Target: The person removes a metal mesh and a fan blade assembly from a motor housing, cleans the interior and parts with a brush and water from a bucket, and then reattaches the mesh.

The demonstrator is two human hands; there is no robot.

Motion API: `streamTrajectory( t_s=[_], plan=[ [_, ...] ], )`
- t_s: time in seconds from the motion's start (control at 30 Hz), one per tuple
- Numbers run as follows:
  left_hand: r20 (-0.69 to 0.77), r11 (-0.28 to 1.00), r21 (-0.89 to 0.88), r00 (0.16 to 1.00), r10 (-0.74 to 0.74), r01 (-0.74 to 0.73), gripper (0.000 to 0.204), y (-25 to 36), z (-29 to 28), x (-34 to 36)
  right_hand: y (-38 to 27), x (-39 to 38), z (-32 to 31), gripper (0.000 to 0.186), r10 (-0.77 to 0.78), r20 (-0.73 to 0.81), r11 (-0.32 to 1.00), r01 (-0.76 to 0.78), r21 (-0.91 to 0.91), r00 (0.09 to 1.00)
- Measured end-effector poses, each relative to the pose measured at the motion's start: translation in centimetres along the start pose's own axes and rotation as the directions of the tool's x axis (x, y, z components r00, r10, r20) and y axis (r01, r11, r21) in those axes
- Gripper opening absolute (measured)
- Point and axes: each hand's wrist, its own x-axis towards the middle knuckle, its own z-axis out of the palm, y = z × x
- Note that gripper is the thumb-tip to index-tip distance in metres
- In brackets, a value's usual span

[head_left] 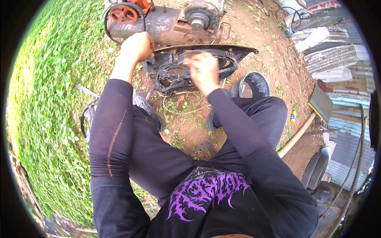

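Note:
A black, frame-like panel (186, 81) with an oval ring and dark fittings stands tilted between my feet, in the upper middle. My left hand (137, 48) is closed on the panel's upper left corner. My right hand (203, 70), blurred, has its fingers bent round a small, flat tan object (191, 53) against the panel's upper middle; I cannot make out what it is. A thin pale hose (176, 112) loops on the dirt beneath the panel.
A rusty compressor tank (156, 25) with an orange wheel lies beyond. A bucket (266, 85) is at the right, beside a long-handled shovel (319, 106), tires (315, 168) and corrugated sheets (329, 61). Grass borders the left; a bag (89, 115) lies there.

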Motion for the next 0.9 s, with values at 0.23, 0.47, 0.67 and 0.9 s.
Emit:
streamTrajectory(
  t_s=[0.23, 0.47, 0.67, 0.9],
  plan=[
    [-0.039, 0.999, -0.034, 0.998, -0.039, 0.037, 0.022, -0.8, 0.5, 0.1, 1.6, 0.1, -2.1, 0.016, 0.17, 0.02, 0.979, -0.167, -0.121, 0.985],
    [0.005, 1.0, -0.004, 1.0, 0.025, -0.025, 0.02, 0.3, 0.5, 0.0, 2.2, 1.0, -1.1, 0.017, 0.104, 0.019, 0.995, -0.104, 0.006, 0.994],
    [0.112, 0.992, -0.097, 0.991, -0.068, 0.079, 0.024, 0.0, -0.9, -0.3, -2.1, 0.9, 0.5, 0.028, 0.086, 0.135, 0.995, -0.078, -0.069, 0.987],
    [0.06, 0.996, -0.067, 0.997, -0.049, 0.053, 0.022, -0.2, -0.4, -0.6, 3.0, -1.6, -3.9, 0.033, 0.396, 0.121, 0.904, -0.363, -0.225, 0.91]
  ],
)
